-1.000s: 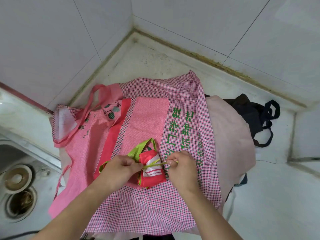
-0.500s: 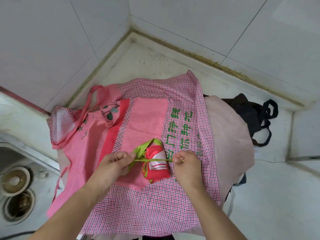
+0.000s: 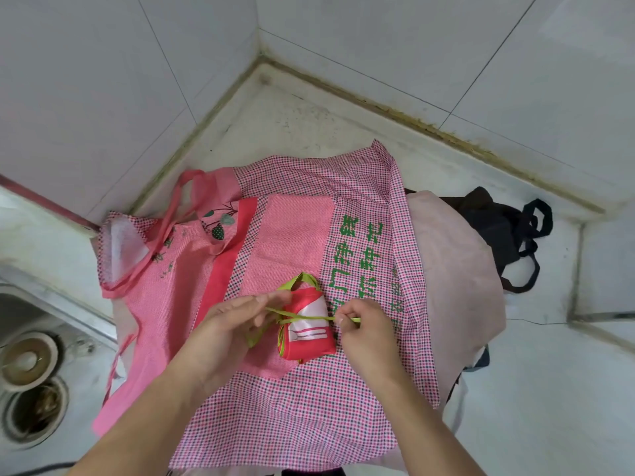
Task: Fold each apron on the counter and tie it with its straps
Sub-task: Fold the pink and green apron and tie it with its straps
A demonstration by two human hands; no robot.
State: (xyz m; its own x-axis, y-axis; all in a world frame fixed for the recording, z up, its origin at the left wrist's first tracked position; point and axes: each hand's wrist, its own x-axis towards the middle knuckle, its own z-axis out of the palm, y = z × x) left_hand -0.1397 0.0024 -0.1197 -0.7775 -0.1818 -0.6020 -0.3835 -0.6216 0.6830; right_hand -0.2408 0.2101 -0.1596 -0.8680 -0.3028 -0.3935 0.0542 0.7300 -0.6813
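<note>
A small folded red apron (image 3: 311, 333) with white panels and green trim lies on a spread pink checked apron (image 3: 309, 407) with green printed characters. A thin green strap (image 3: 309, 317) crosses the folded bundle. My left hand (image 3: 230, 324) pinches the strap's left end just left of the bundle. My right hand (image 3: 360, 326) pinches its right end just right of the bundle. The strap runs taut between both hands.
A pink strawberry-print apron (image 3: 161, 280) lies to the left, a pale pink apron (image 3: 453, 269) to the right, and a dark apron (image 3: 498, 228) with loops behind it. A sink (image 3: 31, 372) with a drain sits at the left. Tiled walls meet in the far corner.
Both hands drew apart, pulling the green strap tight across the folded red apron; now the left hand has moved back toward the bundle with its strap end.
</note>
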